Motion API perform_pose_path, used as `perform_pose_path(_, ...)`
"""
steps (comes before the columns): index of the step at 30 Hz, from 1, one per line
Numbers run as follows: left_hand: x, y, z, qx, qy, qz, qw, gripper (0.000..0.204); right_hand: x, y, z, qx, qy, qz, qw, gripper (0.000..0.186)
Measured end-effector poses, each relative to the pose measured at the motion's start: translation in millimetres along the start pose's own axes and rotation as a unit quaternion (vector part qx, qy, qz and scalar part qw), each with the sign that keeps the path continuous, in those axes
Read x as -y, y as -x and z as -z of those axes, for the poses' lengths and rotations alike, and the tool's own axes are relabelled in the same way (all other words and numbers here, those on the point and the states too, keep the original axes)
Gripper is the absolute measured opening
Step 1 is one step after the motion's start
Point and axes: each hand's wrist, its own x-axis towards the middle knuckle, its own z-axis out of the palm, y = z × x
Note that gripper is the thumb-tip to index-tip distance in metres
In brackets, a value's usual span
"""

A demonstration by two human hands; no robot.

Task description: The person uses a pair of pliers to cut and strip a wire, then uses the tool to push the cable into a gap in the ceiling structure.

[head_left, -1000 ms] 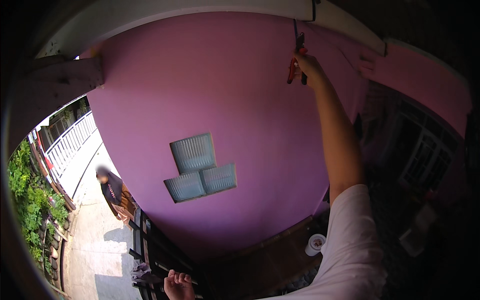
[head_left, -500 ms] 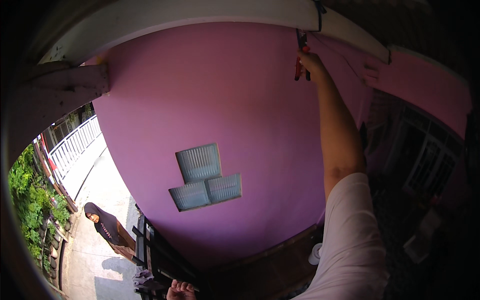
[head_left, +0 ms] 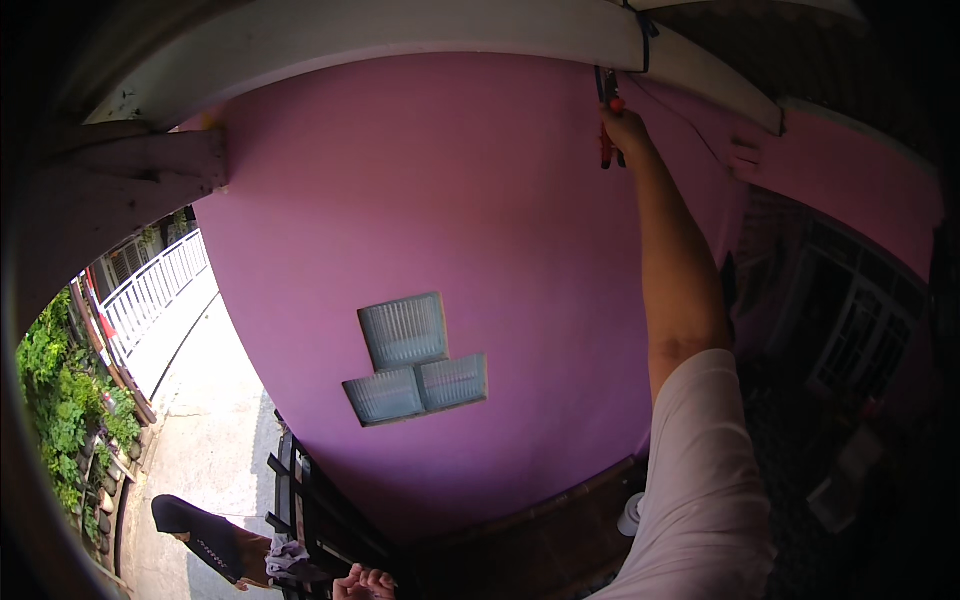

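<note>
High up against the pink-purple wall (head_left: 450,210), my raised right hand (head_left: 625,128) is closed around hand pliers (head_left: 606,150) with red and black handles. Their dark jaws point up at the underside of a pale beam (head_left: 400,45). Just right of the jaws, a dark cord (head_left: 647,40) loops around that beam. A thin cable (head_left: 690,125) runs from there down along the wall. At the bottom edge my left hand (head_left: 363,583) shows only curled fingers; what they hold, if anything, is hidden.
A dark metal railing (head_left: 300,490) with a purplish cloth (head_left: 285,558) on it stands lower left. Beyond it a person (head_left: 205,535) is on the sunlit path (head_left: 200,400). Glass blocks (head_left: 400,330) sit in the wall. A white round container (head_left: 630,515) stands below.
The person on the path has come nearer to the railing. My view has shifted slightly, and the right hand with the pliers stays up by the beam.
</note>
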Motion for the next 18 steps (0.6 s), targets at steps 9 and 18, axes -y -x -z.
perform_pose_path(9, -4, 7, 4, 0.001, -0.014, -0.002, 1.0, 0.01, 16, 20, -9, -0.013, -0.023, -0.019, 0.999, 0.043)
perform_pose_path(18, -1, 14, 6, -0.003, 0.012, 0.016, 1.0, 0.012, 33, 24, -21, -0.083, -0.025, -0.088, 0.992, 0.044)
